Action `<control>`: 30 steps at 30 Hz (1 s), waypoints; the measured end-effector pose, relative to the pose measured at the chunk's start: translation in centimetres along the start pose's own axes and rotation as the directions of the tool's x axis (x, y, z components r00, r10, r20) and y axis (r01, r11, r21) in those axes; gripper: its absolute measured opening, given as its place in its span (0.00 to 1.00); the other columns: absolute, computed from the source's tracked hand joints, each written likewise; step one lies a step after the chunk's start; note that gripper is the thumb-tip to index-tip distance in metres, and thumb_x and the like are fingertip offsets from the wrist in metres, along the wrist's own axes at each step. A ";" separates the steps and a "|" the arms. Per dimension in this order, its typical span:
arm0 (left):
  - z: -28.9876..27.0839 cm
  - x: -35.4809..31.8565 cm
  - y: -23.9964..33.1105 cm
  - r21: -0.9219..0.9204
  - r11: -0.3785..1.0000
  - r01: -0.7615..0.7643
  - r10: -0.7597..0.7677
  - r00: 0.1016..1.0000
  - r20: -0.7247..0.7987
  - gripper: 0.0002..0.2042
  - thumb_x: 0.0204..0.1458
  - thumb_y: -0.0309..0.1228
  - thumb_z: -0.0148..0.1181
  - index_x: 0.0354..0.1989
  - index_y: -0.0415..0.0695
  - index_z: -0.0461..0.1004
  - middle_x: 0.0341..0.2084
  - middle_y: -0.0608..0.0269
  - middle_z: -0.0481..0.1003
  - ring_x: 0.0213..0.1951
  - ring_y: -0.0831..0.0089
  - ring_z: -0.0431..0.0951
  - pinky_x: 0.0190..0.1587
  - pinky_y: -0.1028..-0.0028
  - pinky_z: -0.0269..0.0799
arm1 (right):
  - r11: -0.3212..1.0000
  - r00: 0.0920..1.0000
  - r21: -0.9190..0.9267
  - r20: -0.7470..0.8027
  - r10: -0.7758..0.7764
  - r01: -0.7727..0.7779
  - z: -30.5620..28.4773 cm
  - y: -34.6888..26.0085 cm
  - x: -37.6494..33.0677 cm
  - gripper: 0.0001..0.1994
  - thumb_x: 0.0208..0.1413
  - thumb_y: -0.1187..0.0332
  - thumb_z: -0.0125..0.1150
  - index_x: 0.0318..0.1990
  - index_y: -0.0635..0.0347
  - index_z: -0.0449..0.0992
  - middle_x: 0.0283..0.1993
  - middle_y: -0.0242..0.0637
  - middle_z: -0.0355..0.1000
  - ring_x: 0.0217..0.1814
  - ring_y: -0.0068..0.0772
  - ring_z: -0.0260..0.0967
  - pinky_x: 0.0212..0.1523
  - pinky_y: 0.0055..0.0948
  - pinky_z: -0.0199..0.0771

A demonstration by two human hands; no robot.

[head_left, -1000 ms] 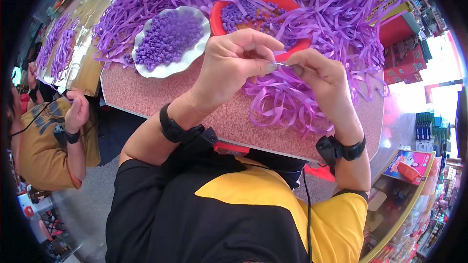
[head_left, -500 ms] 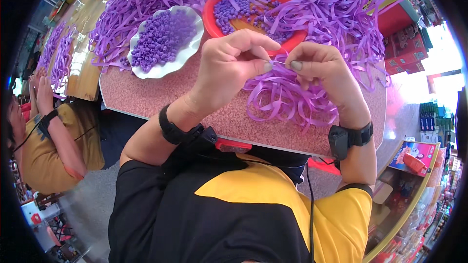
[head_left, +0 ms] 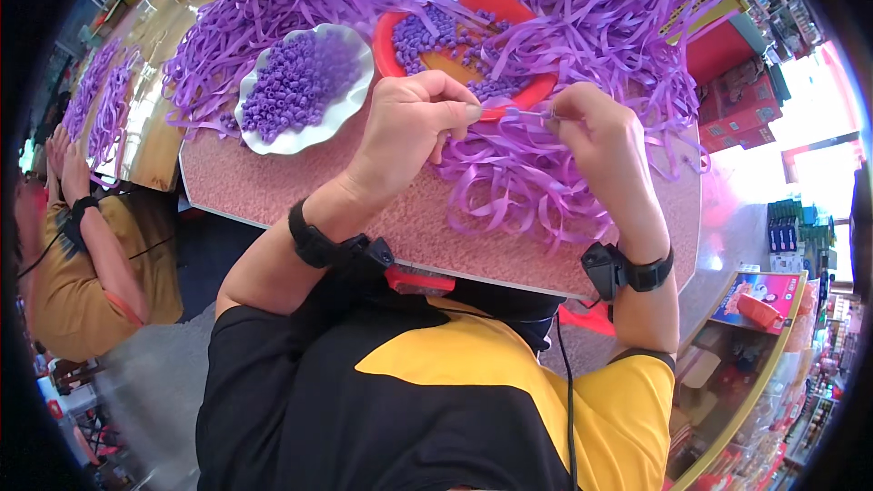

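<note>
Over the near side of the table, my left hand (head_left: pixel 409 123) is closed in a pinch, thumb against forefinger. A narrow purple ribbon (head_left: pixel 511 113) runs from its fingertips across to my right hand (head_left: pixel 600 127), which pinches the other end. Whether a small bead or tool sits at the right fingertips is too small to tell. Beneath both hands lies a loose heap of purple ribbons (head_left: pixel 527 182). Left of my left hand stands a white scalloped dish (head_left: pixel 305 139) full of small purple beads (head_left: pixel 296 82).
Behind my hands is a red oval tray (head_left: pixel 386 45) with more purple beads. Large ribbon piles (head_left: pixel 282 0) cover the table's far side. Another person (head_left: pixel 100 255) sits at the left by a wooden table (head_left: pixel 155 132). Red boxes (head_left: pixel 741 105) stand at the right beside the table.
My hands have drawn apart, with a longer stretch of ribbon between them. The right fingers have curled further inward. The whole view has shifted slightly.
</note>
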State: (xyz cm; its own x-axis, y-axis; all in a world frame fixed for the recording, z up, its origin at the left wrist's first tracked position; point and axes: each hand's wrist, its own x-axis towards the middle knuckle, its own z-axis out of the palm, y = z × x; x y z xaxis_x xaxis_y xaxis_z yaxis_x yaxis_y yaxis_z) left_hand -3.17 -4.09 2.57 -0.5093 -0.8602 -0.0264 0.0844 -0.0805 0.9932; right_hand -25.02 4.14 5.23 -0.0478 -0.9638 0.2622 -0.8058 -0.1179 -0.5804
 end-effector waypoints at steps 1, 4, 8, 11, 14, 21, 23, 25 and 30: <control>0.0 0.1 -0.1 -0.002 1.000 -0.005 0.005 1.000 0.000 0.03 0.51 0.22 0.62 0.32 0.35 0.78 0.20 0.65 0.75 0.16 0.84 0.69 0.18 0.83 0.63 | 0.962 0.987 -0.238 -0.044 -0.152 0.137 0.0 -0.2 0.0 0.17 0.44 0.78 0.62 0.45 0.57 0.75 0.38 0.36 0.73 0.40 0.33 0.72 0.41 0.30 0.67; -0.1 0.2 -0.5 -0.029 0.999 -0.022 0.023 0.999 0.027 0.03 0.51 0.22 0.62 0.32 0.35 0.78 0.19 0.64 0.75 0.15 0.84 0.68 0.17 0.83 0.62 | 0.817 0.916 -0.507 -0.121 -0.382 0.274 0.4 -2.0 0.1 0.13 0.43 0.76 0.62 0.40 0.56 0.75 0.37 0.36 0.72 0.44 0.39 0.71 0.45 0.36 0.65; -0.2 0.2 -0.5 -0.088 0.996 -0.004 0.008 0.999 0.048 0.03 0.52 0.23 0.62 0.32 0.35 0.78 0.19 0.63 0.75 0.15 0.83 0.68 0.16 0.83 0.63 | 0.753 0.825 -0.546 -0.184 -0.535 0.367 0.4 -2.5 0.4 0.07 0.43 0.75 0.62 0.32 0.55 0.74 0.37 0.32 0.71 0.47 0.37 0.70 0.46 0.37 0.63; -0.1 0.4 -0.7 -0.114 0.993 0.009 -0.002 0.998 0.065 0.04 0.52 0.23 0.62 0.32 0.35 0.78 0.19 0.63 0.75 0.15 0.83 0.68 0.15 0.83 0.63 | 0.700 0.823 -0.596 -0.112 -0.557 0.393 0.3 -2.4 0.2 0.08 0.42 0.75 0.62 0.33 0.55 0.74 0.38 0.33 0.70 0.49 0.36 0.69 0.46 0.37 0.63; -0.2 0.3 -0.7 -0.125 0.992 0.020 -0.008 0.996 0.089 0.04 0.52 0.23 0.63 0.32 0.35 0.78 0.19 0.63 0.75 0.15 0.83 0.68 0.15 0.83 0.63 | 0.652 0.796 -0.644 -0.108 -0.596 0.400 0.3 -3.0 0.3 0.08 0.43 0.74 0.62 0.33 0.56 0.74 0.37 0.32 0.70 0.46 0.35 0.70 0.46 0.36 0.63; -0.1 0.2 -0.7 -0.091 0.995 0.036 -0.024 0.991 0.131 0.04 0.52 0.25 0.63 0.32 0.36 0.79 0.20 0.65 0.74 0.15 0.83 0.68 0.15 0.83 0.63 | 0.734 0.814 -0.498 -0.090 -0.573 0.462 1.8 -2.5 0.2 0.08 0.45 0.76 0.61 0.34 0.57 0.74 0.36 0.35 0.71 0.43 0.39 0.71 0.41 0.36 0.68; 0.0 0.2 -0.5 -0.071 0.997 0.034 -0.024 0.991 0.129 0.04 0.52 0.24 0.63 0.33 0.36 0.79 0.20 0.66 0.74 0.16 0.84 0.69 0.16 0.83 0.63 | 0.815 0.884 -0.408 -0.042 -0.466 0.411 1.9 -2.3 -0.2 0.08 0.47 0.77 0.60 0.36 0.58 0.75 0.34 0.37 0.72 0.36 0.41 0.72 0.35 0.36 0.70; 0.2 0.0 -0.2 -0.048 0.998 0.031 -0.025 0.992 0.126 0.05 0.51 0.24 0.64 0.34 0.36 0.79 0.20 0.66 0.74 0.17 0.84 0.69 0.17 0.83 0.63 | 0.850 0.889 -0.331 -0.061 -0.453 0.410 1.9 -2.1 -0.2 0.08 0.48 0.77 0.60 0.37 0.58 0.75 0.33 0.38 0.73 0.33 0.41 0.72 0.33 0.35 0.70; 0.7 -0.6 -0.4 0.102 0.972 -0.212 0.190 0.963 0.189 0.13 0.45 0.20 0.67 0.42 0.38 0.80 0.21 0.72 0.73 0.23 0.90 0.67 0.24 0.86 0.63 | 0.995 0.996 -0.051 -0.002 -0.085 0.085 1.7 -2.6 -0.5 0.05 0.52 0.75 0.60 0.37 0.58 0.73 0.24 0.33 0.71 0.24 0.35 0.70 0.27 0.33 0.68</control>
State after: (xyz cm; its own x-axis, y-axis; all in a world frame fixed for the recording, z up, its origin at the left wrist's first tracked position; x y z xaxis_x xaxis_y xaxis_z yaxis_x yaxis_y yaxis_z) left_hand -3.47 -3.24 2.26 -0.6366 -0.7487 0.1851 0.1029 0.1554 0.9825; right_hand -21.85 4.53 5.31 0.0196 -0.9497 0.3125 -0.8359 -0.1870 -0.5161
